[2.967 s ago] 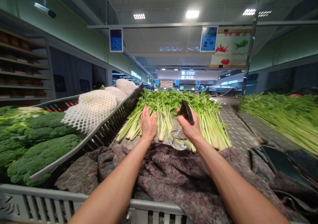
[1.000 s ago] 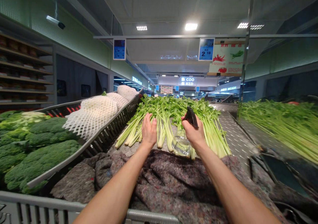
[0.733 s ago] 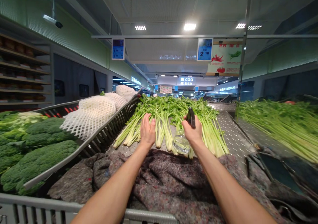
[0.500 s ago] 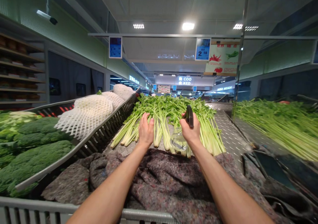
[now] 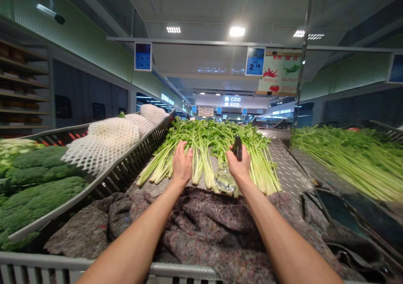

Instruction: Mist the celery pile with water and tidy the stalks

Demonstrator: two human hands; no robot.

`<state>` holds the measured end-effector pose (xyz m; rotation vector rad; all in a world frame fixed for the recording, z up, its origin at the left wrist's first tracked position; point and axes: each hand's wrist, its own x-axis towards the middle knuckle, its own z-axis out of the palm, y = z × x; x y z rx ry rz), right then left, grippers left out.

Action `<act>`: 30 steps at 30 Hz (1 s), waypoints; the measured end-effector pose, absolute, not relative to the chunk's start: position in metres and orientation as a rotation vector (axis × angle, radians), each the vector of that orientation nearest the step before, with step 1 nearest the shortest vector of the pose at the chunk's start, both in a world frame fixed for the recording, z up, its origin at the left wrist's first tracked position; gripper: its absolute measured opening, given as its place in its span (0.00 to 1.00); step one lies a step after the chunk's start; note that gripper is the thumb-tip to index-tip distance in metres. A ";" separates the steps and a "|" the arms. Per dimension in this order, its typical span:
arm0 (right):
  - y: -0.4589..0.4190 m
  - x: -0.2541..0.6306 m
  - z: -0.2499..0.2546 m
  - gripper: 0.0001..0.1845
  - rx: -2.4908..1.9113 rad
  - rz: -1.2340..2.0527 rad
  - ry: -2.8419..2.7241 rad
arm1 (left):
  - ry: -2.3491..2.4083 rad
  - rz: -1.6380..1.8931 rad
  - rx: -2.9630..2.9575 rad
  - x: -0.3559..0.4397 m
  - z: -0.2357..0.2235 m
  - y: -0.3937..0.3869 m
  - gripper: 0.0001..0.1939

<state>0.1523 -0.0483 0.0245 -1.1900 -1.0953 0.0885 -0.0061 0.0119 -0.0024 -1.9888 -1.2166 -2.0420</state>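
Observation:
My right hand (image 5: 238,164) is wrapped around the neck of a spray bottle (image 5: 225,180). Its black head sticks up above my fist, and its clear body shows below and to the left of it. Bunches of celery (image 5: 201,166) lie spread behind and beneath both hands, leaves toward the back and pale stem ends toward me. Over the celery, left of the middle, my left hand (image 5: 183,163) is open with fingers extended and thumb apart. Whether its fingertips touch the stalks, I cannot tell.
A crumpled grey-brown felt blanket (image 5: 201,225) lies in front of the celery. To the left, a black crate wall (image 5: 126,166) borders net-wrapped produce (image 5: 110,135) and broccoli (image 5: 40,195). A mirror panel (image 5: 346,107) stands at right, reflecting celery. Price signs (image 5: 255,61) hang above.
The view has shifted slightly, so everything sits a little further left. Both hands keep nearly the same pose, and the spray bottle stays in my right hand.

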 end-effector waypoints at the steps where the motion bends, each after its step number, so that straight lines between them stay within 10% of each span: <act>1: -0.047 0.153 0.024 0.14 -1.203 0.104 -1.084 | -1.212 -2.045 -1.989 -0.006 -0.003 0.012 0.23; 30: -0.054 0.194 0.006 0.14 -1.174 0.090 -1.157 | -1.296 -2.050 -1.980 0.042 -0.007 -0.001 0.22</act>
